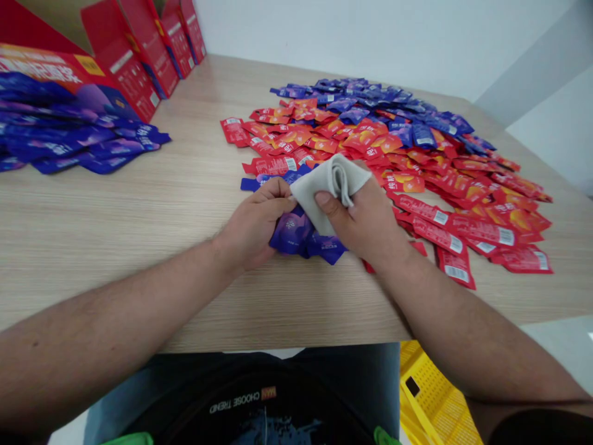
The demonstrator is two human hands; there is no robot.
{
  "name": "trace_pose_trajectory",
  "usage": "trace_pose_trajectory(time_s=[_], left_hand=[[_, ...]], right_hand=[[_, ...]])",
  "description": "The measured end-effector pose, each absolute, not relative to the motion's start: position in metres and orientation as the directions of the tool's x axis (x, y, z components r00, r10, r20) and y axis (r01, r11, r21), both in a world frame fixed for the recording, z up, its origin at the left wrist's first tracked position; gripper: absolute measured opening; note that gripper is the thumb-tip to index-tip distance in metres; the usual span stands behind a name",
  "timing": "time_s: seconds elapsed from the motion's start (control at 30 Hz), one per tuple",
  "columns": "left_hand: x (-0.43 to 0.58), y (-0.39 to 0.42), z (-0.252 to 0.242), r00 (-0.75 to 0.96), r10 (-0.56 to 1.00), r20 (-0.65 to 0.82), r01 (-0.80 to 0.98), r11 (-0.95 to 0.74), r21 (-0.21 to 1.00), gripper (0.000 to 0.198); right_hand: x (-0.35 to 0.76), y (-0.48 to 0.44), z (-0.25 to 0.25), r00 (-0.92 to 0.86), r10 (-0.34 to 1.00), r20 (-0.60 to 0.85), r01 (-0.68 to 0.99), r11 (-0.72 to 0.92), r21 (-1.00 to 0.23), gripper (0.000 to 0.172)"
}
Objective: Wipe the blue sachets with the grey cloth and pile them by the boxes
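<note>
My right hand (359,219) is shut on a folded grey cloth (330,188), which it presses onto a small bunch of purple foil sachets (299,238) on the wooden table (106,241). My left hand (257,222) grips those sachets from the other side, and its fingertips reach the cloth's edge. Part of the bunch is hidden under both hands. Red sachets (361,139) lie in a wide loose spread just beyond my hands, with purple ones (365,93) heaped behind them.
A larger pile of purple sachets (65,133) lies at the far left, against open red cardboard boxes (139,52) along the back. White walls bound the table's far side. A yellow plastic crate (430,395) stands on the floor below the table's near edge.
</note>
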State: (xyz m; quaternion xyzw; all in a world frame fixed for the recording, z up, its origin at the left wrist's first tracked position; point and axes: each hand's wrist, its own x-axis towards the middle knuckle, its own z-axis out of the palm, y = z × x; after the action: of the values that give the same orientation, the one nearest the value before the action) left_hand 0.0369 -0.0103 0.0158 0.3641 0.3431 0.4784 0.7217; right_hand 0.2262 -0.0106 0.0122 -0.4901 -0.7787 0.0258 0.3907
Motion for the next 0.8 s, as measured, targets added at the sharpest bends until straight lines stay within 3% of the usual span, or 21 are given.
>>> trace_pose_trajectory(time_s=[0.2, 0.37, 0.53, 0.67, 0.8], left_hand=[[0.037, -0.009, 0.016, 0.290, 0.937, -0.197, -0.448, 0.315, 0.837, 0.018], [0.034, -0.007, 0.019, 0.270, 0.926, -0.264, -0.479, 0.367, 0.797, 0.017], [0.034, -0.005, 0.022, 0.235, 0.930, -0.282, -0.517, 0.365, 0.774, 0.019], [0.034, -0.005, 0.024, 0.215, 0.933, -0.290, -0.499, 0.360, 0.788, 0.021], [0.033, -0.006, 0.024, 0.204, 0.939, -0.276, -0.502, 0.342, 0.794, 0.021]], right_hand=[[0.219, -0.015, 0.010, -0.186, 0.789, 0.585, 0.757, 0.495, -0.427, 0.042], [0.203, -0.029, 0.012, -0.438, 0.757, 0.485, 0.705, 0.624, -0.338, 0.038], [0.205, -0.027, 0.010, -0.319, 0.794, 0.518, 0.759, 0.541, -0.361, 0.038], [0.202, -0.029, 0.009, -0.488, 0.767, 0.416, 0.694, 0.631, -0.347, 0.035], [0.202, -0.030, 0.009, -0.428, 0.757, 0.493, 0.704, 0.622, -0.343, 0.033]])
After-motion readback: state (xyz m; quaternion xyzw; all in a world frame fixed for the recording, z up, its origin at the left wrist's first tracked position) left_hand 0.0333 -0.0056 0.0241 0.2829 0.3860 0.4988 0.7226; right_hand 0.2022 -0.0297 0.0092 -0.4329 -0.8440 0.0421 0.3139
